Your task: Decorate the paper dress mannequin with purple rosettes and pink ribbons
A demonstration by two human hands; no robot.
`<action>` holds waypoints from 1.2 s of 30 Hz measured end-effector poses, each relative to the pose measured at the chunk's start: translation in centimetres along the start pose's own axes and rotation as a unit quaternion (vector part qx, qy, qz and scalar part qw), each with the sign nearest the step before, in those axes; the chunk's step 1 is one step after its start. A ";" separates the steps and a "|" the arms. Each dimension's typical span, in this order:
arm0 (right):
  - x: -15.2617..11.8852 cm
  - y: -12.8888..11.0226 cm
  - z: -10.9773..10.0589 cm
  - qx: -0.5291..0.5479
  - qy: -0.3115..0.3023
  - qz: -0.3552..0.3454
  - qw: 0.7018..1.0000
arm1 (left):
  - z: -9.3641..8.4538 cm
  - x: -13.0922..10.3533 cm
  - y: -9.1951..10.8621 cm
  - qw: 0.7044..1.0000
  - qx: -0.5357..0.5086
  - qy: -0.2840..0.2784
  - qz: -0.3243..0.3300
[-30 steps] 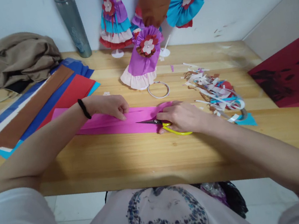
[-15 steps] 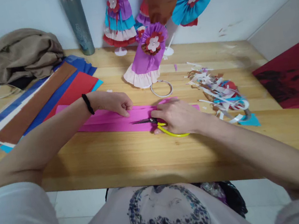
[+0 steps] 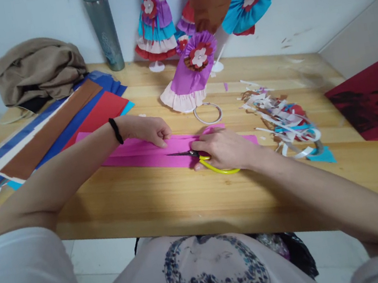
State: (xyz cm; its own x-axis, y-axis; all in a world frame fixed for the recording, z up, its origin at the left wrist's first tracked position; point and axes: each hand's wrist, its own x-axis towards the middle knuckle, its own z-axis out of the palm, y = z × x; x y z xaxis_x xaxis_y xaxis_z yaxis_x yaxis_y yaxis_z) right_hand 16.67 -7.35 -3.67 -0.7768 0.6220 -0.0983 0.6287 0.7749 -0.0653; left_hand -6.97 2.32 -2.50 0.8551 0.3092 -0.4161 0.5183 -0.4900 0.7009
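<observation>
The left hand is resting nearly fisted on pink paper lying across the bench, probably steadying it, any pinch being unclear; the right hand is gripping scissors, blades pointing leftward.

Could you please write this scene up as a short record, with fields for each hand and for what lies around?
Left hand: left hand at the pink paper, fingers curled; whether it pinches the paper is unclear
Right hand: right hand holds yellow-handled scissors, blades pointing left over the paper
Surface: wooden table
To the left: coloured sheets, with a brown cloth behind
Beyond the paper: purple dress and ring
To the right: paper scraps in a loose heap
</observation>
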 end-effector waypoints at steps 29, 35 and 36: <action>1.0 -1.3 -0.5 -0.039 -0.018 0.030 0.999 | -0.7 -2.2 -0.9 0.999 -0.022 -0.022 -0.024; 2.1 -1.6 -0.6 -0.027 -0.014 0.017 0.999 | -0.7 -2.2 -0.9 0.999 -0.039 -0.022 -0.031; 2.3 -1.6 -0.6 -0.026 -0.012 0.014 1.000 | -0.8 -2.2 -0.9 0.999 -0.036 -0.023 -0.029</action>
State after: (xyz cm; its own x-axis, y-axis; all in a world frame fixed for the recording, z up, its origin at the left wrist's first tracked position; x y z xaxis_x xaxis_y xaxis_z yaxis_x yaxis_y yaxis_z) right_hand 13.90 -7.07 -3.21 -0.7571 0.6417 -0.1224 0.6476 0.7619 -0.0113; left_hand -9.32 2.73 -1.83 0.8243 0.2970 -0.4821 0.5660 -0.4114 0.7144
